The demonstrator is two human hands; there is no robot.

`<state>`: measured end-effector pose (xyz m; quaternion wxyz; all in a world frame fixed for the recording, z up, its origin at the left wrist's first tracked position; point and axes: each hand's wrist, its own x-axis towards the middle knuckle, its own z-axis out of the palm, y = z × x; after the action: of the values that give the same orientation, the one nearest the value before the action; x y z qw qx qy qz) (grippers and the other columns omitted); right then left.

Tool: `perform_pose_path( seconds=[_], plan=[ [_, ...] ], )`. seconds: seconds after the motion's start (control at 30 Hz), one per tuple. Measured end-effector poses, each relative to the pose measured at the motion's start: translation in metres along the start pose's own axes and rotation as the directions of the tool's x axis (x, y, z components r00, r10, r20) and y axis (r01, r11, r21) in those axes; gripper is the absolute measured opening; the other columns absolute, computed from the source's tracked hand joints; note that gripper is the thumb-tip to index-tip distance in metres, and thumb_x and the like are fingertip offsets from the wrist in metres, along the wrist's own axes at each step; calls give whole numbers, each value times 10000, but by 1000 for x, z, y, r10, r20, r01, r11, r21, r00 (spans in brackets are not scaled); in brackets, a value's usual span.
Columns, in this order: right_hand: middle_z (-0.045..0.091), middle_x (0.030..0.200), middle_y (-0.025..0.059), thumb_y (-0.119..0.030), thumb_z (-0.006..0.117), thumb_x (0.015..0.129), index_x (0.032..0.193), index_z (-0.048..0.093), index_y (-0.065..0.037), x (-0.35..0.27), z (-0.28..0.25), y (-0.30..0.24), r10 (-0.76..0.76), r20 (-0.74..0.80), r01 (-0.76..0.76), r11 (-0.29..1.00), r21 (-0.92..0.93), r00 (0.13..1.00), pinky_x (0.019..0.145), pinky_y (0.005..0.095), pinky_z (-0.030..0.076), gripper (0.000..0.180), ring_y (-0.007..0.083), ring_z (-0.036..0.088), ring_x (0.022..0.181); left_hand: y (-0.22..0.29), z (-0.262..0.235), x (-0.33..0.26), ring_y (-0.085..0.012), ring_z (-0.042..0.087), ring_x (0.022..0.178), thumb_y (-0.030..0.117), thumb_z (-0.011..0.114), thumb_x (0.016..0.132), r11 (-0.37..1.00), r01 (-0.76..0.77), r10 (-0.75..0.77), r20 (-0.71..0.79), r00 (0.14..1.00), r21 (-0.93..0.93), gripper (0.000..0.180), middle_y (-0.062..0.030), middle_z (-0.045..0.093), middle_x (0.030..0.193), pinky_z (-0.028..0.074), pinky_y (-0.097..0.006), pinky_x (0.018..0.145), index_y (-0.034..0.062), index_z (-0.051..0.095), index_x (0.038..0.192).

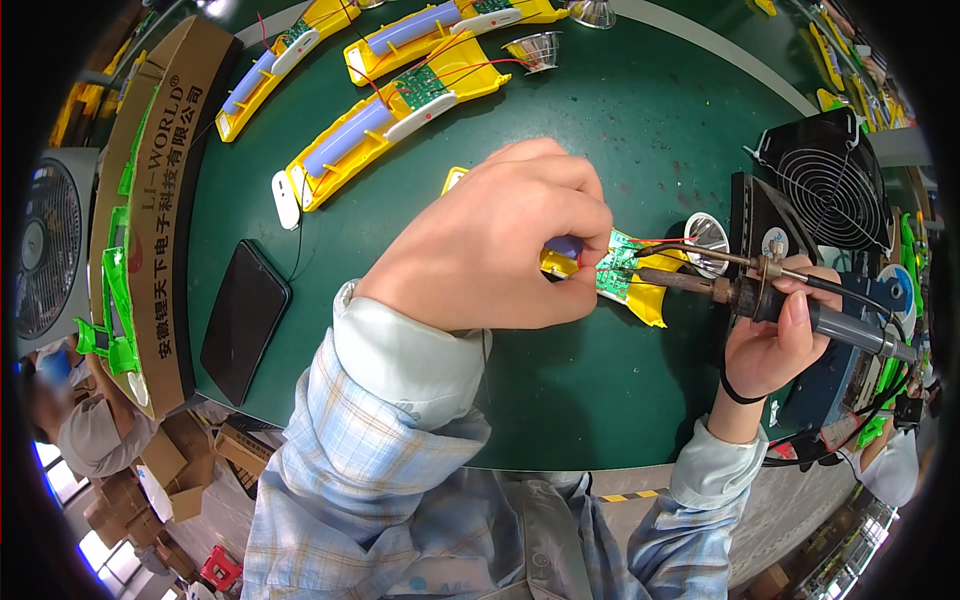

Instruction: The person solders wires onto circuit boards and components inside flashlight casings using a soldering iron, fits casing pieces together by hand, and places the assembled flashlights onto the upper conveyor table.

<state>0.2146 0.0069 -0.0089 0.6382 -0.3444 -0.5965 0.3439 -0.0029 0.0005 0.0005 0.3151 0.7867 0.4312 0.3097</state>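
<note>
My right hand [775,340] grips a soldering iron [840,325] with a thin solder-feed tube clamped along it. Its tip touches or hovers just over a green circuit board [617,268] inside a yellow flashlight housing half [648,300]. From the left, my left hand [500,240] reaches over that housing, thumb and forefinger pinched at a red wire [580,262] beside the board. Much of the housing and its purple battery cell [565,246] is hidden under this hand. A silver reflector cup [707,240] sits at the housing's right end, with a red wire leading toward it.
Several other yellow housings [345,160] with batteries and boards lie at the back left. A black phone [245,322] rests beside a tall cardboard box [165,220]. At the right stand a black fan [825,180] and a blue box-shaped unit [830,360] with cables.
</note>
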Motion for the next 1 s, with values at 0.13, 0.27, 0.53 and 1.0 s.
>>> perform_pose_path(
  seconds=[0.13, 0.27, 0.53, 1.0],
  plan=[
    [421, 722, 77, -91, 483, 680, 740, 439, -5, 1, -1, -1, -7, -48, 7, 1000, -5, 999, 590, 247, 344, 114, 143, 419, 640, 6, -3, -2, -175, 486, 728, 5, 601, 566, 988, 43, -50, -46, 998, -148, 112, -66, 497, 750, 409, -250, 615, 27, 528, 648],
    [428, 725, 73, -102, 504, 682, 740, 441, -3, 1, -3, 2, -12, -39, 14, 999, 42, 999, 587, 247, 337, 131, 142, 421, 649, -1, -11, 0, -180, 496, 759, -5, 516, 620, 988, -59, 26, -229, 973, -141, 110, -83, 510, 808, 388, -264, 687, 14, 563, 717],
    [492, 777, 66, -19, 546, 678, 740, 492, -12, 3, -5, -4, -76, -24, 78, 991, 109, 997, 590, 245, 378, 82, 123, 453, 671, 13, -52, -27, -235, 333, 974, -37, 612, 458, 983, 175, -181, 138, 974, 50, 332, -44, 375, 1008, 208, -345, 875, 183, 638, 705],
    [465, 747, 70, -31, 524, 704, 754, 474, 3, 3, -10, -9, 133, 97, -141, 986, 86, 986, 590, 245, 351, 79, 114, 421, 643, 7, -26, -16, -92, 441, 528, 189, 563, 741, 854, 325, -311, 101, 945, -406, 255, -70, 541, 754, 353, -191, 502, 0, 581, 911]
  ],
)
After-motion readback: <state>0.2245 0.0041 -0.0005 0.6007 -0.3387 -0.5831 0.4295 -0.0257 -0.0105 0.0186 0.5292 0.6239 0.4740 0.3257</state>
